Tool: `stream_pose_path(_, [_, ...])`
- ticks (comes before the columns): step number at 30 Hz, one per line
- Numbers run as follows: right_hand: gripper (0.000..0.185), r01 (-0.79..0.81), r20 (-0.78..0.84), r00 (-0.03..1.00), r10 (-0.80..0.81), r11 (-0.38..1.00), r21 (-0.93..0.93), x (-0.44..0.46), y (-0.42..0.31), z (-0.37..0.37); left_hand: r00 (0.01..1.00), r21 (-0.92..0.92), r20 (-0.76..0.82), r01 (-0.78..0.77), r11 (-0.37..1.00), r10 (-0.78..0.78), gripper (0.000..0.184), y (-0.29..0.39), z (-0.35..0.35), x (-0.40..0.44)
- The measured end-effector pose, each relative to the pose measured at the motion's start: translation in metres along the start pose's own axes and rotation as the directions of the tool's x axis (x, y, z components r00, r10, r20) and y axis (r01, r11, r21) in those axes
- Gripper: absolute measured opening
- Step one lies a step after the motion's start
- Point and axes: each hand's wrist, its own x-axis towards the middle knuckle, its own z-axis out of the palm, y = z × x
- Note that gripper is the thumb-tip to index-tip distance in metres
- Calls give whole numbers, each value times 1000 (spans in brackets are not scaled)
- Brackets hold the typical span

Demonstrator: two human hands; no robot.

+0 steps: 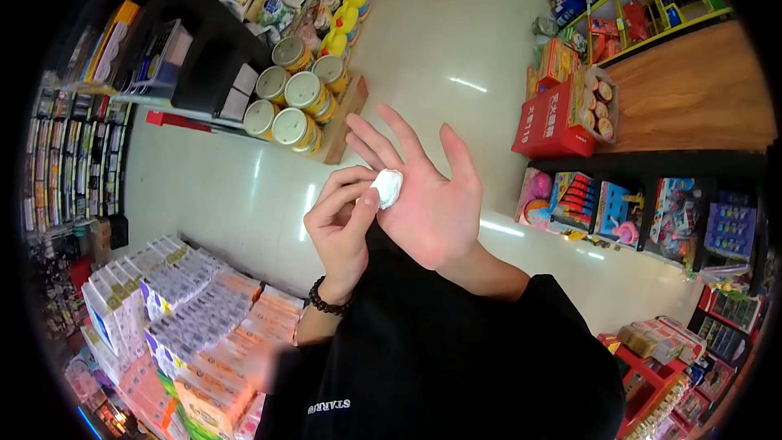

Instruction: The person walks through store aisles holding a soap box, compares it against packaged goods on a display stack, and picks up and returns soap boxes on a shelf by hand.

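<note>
My left hand (340,224), with a dark beaded bracelet (328,298) on its wrist, pinches a white crumpled tissue (388,187) between thumb and fingers. The tissue rests against the little-finger side of my right palm. My right hand (432,195) is open, palm facing me, its fingers spread and pointing away. Both forearms come out of a black top (464,358) with white lettering.
Lidded tubs (305,91) are stacked left of the aisle floor (440,24). Packs of tissue paper (204,310) are piled at lower left. A red box (554,126) stands by a wooden counter (692,98) at right, above shelves of toys (615,212).
</note>
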Motion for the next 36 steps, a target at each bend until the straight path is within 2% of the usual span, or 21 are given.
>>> stream_pose_path(3, [64, 35, -59, 998, -37, 998, -43, 34, -24, 0, 998, 33, 62, -9, 999, 7, 13, -8, 11, 49])
stream_pose_path(5, [61, 69, -92, 992, -81, 990, -126, 51, -40, -3, 984, 162, 169, -79, 984, 51, 17, -13, 17, 75])
stream_pose_path(6, [58, 88, -104, 988, -110, 977, -197, 58, -48, -5, 971, 218, 225, -129, 967, 79, 19, -15, 22, 88])
stream_pose_path(7, [56, 105, -116, 983, -140, 958, -266, 66, -57, -7, 938, 352, 311, -264, 898, 154, 23, -12, 29, 103])
stream_pose_path(9, [54, 130, -139, 966, -217, 877, -462, 79, -73, -12, 875, 448, 421, -429, 784, 238, 22, -10, 44, 124])
stream_pose_path(11, [45, 95, -199, 962, -186, 914, -394, 86, -93, -19, 798, 398, 520, -543, 739, 306, 21, -18, 59, 145])
stream_pose_path(15, [38, 123, -228, 946, -228, 909, -399, 107, -137, -41, 695, 396, 656, -649, 649, 295, 24, -35, 92, 185])
stream_pose_path(18, [35, 175, -228, 933, -277, 906, -386, 130, -175, -49, 751, 412, 632, -535, 738, 191, 24, -45, 125, 218])
stream_pose_path(19, [35, 176, -217, 936, -276, 903, -392, 138, -190, -55, 737, 416, 648, -554, 721, 192, 23, -51, 137, 232])
stream_pose_path(21, [34, 156, -205, 946, -250, 908, -388, 156, -221, -69, 725, 448, 666, -577, 683, 176, 22, -58, 158, 255])
stream_pose_path(23, [34, 218, -144, 943, -298, 886, -409, 174, -254, -72, 695, 458, 695, -625, 632, 183, 19, -63, 187, 280])
stream_pose_path(25, [34, 191, -233, 919, -318, 876, -444, 187, -291, -62, 634, 424, 740, -699, 576, 225, 18, -63, 218, 308])
stream_pose_path(26, [33, 246, -188, 919, -348, 875, -417, 194, -305, -71, 606, 422, 764, -730, 537, 224, 18, -73, 228, 320])
stream_pose_path(29, [32, 304, -223, 888, -402, 877, -371, 215, -348, -87, 565, 452, 798, -791, 412, 209, 21, -80, 268, 355])
stream_pose_path(31, [32, 382, -173, 850, -497, 810, -445, 222, -375, -73, 625, 480, 759, -728, 489, 186, 22, -86, 292, 376])
stream_pose_path(32, [33, 391, -183, 838, -514, 799, -457, 223, -387, -67, 632, 507, 749, -740, 442, 199, 34, -93, 300, 383])
stream_pose_path(35, [34, 453, -63, 831, -553, 737, -501, 234, -421, -65, 780, 567, 576, -598, 567, 247, 52, -109, 332, 397])
stream_pose_path(36, [41, 457, 39, 854, -519, 711, -534, 236, -430, -69, 783, 574, 575, -593, 565, 237, 53, -112, 337, 404])
